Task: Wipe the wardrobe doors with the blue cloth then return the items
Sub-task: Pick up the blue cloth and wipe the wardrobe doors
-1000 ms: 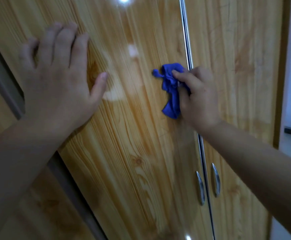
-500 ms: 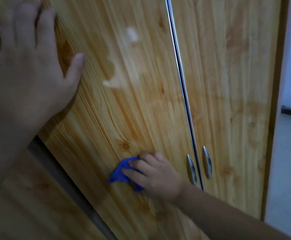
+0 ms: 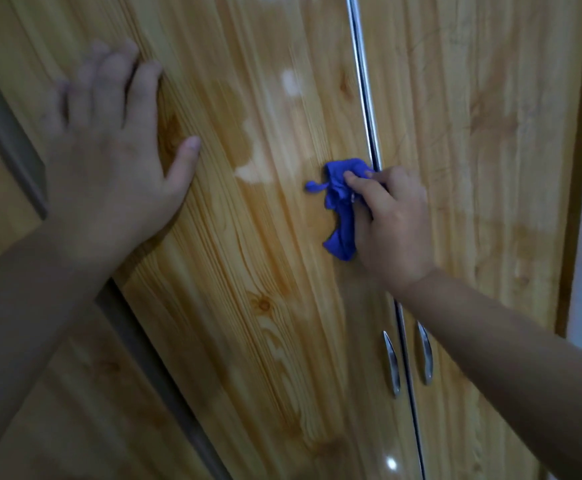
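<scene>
Right hand point(image 3: 391, 226) pressing blue cloth point(image 3: 339, 206) on wardrobe door point(image 3: 265, 271), left hand point(image 3: 109, 161) flat

Blue cloth point(image 3: 341, 209), wardrobe doors point(image 3: 265, 271) orange-yellow w/ wood-grain pattern & knots, silver handles point(image 3: 391, 363).

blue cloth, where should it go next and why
Probably sweep the blue cloth leftward across the door: the right hand presses it bunched beside the metal seam strip, and a pale patch, smear or glare, sits just to its left, short of the flat left hand.
</scene>
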`<action>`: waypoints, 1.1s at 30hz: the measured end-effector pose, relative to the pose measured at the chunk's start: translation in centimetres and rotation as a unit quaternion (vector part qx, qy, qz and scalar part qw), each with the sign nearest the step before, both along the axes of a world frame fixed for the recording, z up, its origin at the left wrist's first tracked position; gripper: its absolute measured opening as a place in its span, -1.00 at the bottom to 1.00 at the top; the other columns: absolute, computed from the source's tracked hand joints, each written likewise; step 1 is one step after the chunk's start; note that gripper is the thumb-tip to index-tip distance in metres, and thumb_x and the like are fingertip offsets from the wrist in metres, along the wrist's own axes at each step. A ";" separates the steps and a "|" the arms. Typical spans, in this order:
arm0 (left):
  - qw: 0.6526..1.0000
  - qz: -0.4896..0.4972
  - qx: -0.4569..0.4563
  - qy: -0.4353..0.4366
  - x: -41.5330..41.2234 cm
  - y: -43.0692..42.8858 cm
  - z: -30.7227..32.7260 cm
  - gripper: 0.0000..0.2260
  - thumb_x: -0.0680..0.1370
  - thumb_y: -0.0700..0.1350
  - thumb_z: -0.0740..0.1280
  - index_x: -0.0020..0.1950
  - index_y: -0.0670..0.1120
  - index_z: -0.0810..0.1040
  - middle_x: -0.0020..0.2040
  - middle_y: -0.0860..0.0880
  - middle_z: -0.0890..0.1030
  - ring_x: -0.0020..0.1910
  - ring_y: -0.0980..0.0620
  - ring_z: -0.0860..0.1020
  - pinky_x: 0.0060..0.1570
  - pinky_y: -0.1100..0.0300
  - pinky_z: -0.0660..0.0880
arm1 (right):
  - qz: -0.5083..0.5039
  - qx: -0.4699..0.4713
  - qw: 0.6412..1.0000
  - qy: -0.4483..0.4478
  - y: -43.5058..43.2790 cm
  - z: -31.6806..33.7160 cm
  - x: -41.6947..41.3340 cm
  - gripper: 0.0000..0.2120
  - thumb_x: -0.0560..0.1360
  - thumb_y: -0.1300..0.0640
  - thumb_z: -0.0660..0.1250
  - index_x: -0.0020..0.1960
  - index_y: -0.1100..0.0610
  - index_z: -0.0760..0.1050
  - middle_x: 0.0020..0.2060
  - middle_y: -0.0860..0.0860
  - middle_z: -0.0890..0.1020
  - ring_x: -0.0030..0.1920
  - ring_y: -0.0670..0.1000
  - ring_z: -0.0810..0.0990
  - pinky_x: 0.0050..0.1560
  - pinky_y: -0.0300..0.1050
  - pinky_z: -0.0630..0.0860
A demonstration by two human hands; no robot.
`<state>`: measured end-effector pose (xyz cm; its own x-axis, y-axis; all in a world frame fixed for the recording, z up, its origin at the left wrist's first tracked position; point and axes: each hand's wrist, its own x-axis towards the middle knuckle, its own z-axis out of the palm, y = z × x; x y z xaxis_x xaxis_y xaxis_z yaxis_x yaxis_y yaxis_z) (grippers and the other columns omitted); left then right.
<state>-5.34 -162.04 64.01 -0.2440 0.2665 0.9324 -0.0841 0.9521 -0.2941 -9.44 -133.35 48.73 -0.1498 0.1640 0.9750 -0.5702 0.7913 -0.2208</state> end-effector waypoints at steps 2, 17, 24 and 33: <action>0.999 -0.031 -0.013 0.001 1.4 1.0 -0.6 -0.33 0.63 0.28 0.18 0.63 -0.05 0.19 0.62 -0.16 0.27 0.59 -0.22 0.22 0.52 -0.20 0.18 | 0.047 0.005 0.998 -0.037 -3.5 -2.8 1.8 -0.75 0.53 0.26 0.34 0.17 0.24 0.66 -0.15 0.22 0.61 -0.16 0.25 0.57 -0.18 0.16 0.52; 0.999 -0.031 -0.014 -0.018 4.1 2.5 -0.5 -0.41 0.65 0.19 0.19 0.57 -0.12 0.26 0.60 -0.15 0.28 0.61 -0.20 0.21 0.54 -0.27 0.18 | 0.104 0.328 0.936 -0.069 -10.8 -13.5 6.8 -0.77 0.54 0.04 0.34 0.19 -0.01 0.59 0.01 -0.02 0.61 -0.03 0.09 0.53 -0.12 -0.02 0.38; 0.995 -0.096 -0.005 0.011 2.5 1.5 -0.6 -0.42 0.62 0.20 0.21 0.54 -0.09 0.29 0.55 -0.11 0.29 0.57 -0.20 0.25 0.50 -0.30 0.25 | -0.066 0.110 0.983 -0.129 1.7 -11.4 3.1 -0.78 0.48 0.17 0.39 0.10 0.15 0.69 -0.09 0.10 0.65 -0.18 0.19 0.62 -0.15 0.03 0.51; 0.988 -0.147 0.025 0.041 0.5 1.6 0.4 -0.56 0.58 0.21 0.18 0.37 0.00 0.43 0.42 -0.05 0.39 0.45 -0.17 0.36 0.40 -0.29 0.36 | 0.028 0.117 0.972 -0.200 4.0 -8.4 5.4 -0.74 0.53 0.16 0.38 0.21 0.09 0.64 0.02 -0.06 0.63 0.00 -0.05 0.58 0.09 -0.17 0.51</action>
